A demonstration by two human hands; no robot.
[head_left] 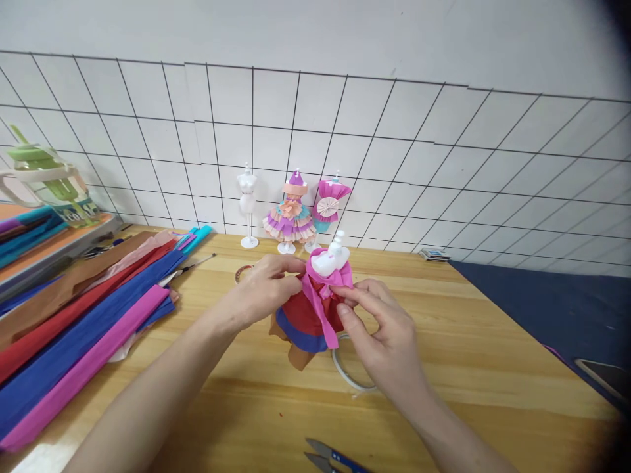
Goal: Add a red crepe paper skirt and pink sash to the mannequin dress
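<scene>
My left hand (266, 286) and my right hand (379, 325) hold a small white mannequin (329, 259) above the wooden table (444, 348). It wears a layered crepe-paper dress (308, 322) of red, blue and brown. Both hands pinch a pink paper strip (323, 299) wrapped at its waist, the left from the left side, the right from the right. A loose end of the strip hangs down over the skirt.
Rolls of crepe paper (83, 322) lie at left. A bare mannequin (247, 203) and two dressed ones (292, 213) (328, 207) stand by the tiled wall. A tape ring (348, 374) lies under my right hand, scissors (330, 456) at the near edge, a green-lidded bottle (46, 180) far left.
</scene>
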